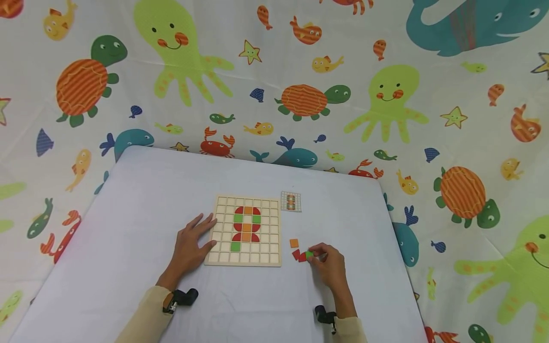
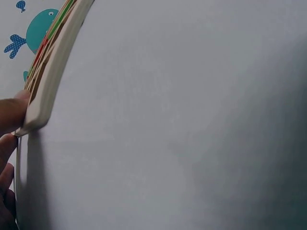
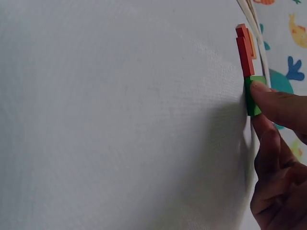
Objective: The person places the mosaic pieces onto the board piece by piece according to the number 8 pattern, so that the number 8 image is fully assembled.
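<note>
A wooden grid board [image 1: 270,262] lies on the table with red, orange and green tiles set in its middle cells. At its left edge rests my left hand [image 1: 190,245], fingers spread, thumb on the near part of the edge. The left wrist view catches the thumb [image 2: 12,114] against the board's corner [image 2: 41,112]. Right of the board, my right hand [image 1: 330,267] pinches a green square tile [image 3: 254,96] between thumb and fingers, low over the table. Touching or just beside that tile are red tiles [image 1: 302,257], with an orange tile [image 1: 293,243] behind them.
A small pattern card [image 1: 291,201] showing a coloured figure on a grid lies by the board's far right corner. The white-covered table [image 1: 171,181] reaches back to a curtain [image 1: 266,62] printed with sea animals. Each wrist wears a black camera.
</note>
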Available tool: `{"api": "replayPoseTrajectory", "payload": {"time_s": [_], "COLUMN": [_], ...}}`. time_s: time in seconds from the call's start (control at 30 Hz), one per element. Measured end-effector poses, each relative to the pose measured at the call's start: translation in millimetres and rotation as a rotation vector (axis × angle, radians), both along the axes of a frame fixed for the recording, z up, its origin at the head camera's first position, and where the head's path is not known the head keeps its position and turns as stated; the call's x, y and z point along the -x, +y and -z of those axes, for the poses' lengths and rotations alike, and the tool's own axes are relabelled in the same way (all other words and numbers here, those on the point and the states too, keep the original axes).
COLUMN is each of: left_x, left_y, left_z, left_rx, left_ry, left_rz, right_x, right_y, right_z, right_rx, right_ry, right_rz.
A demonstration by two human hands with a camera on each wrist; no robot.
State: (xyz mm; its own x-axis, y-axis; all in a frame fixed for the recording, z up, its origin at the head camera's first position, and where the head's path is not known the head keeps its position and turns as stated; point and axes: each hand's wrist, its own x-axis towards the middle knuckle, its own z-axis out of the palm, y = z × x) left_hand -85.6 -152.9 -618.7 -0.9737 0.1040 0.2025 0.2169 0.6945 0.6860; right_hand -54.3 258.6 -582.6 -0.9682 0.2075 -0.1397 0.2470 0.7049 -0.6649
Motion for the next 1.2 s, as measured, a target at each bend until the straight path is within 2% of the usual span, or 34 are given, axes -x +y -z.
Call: {"api": "replayPoseTrajectory", "payload": {"time_s": [0.13, 0.33, 0.53, 0.67, 0.87, 1.0, 1.2], "left_x": [0.3, 0.7, 0.8, 1.3, 2.2, 2.3, 1.2], "left_y": [0.5, 0.5, 0.3, -0.1, -0.3, -0.1, 0.3], "left_z": [-0.5, 0.0, 1.5, 2.7, 1.3, 0.0, -1.9], "left_rx": [0.0, -0.005, -0.011, -0.009, -0.006, -0.008, -0.006], "left_ry": [0.009, 0.019, 0.013, 0.011, 0.012, 0.012, 0.023], "left_rz": [0.001, -0.001, 0.004, 0.002, -0.001, -0.002, -0.004], "right_x": [-1.2, -5.7, -3.7, -0.6, 3.4, 4.9, 8.0], "right_y": [-0.2, -2.9, -16.0, -33.2, -64.2, -84.6, -111.2], "right_z": [-1.2, -4.2, -6.1, -7.7, -8.8, -9.7, -9.6], "right_rx": [0.029, 0.069, 0.141, 0.209, 0.3, 0.31, 0.291], "right_ry": [0.017, 0.095, 0.139, 0.146, 0.151, 0.145, 0.131], "right_rz": [0.014, 0.067, 0.107, 0.067, -0.035, -0.072, -0.071]}}
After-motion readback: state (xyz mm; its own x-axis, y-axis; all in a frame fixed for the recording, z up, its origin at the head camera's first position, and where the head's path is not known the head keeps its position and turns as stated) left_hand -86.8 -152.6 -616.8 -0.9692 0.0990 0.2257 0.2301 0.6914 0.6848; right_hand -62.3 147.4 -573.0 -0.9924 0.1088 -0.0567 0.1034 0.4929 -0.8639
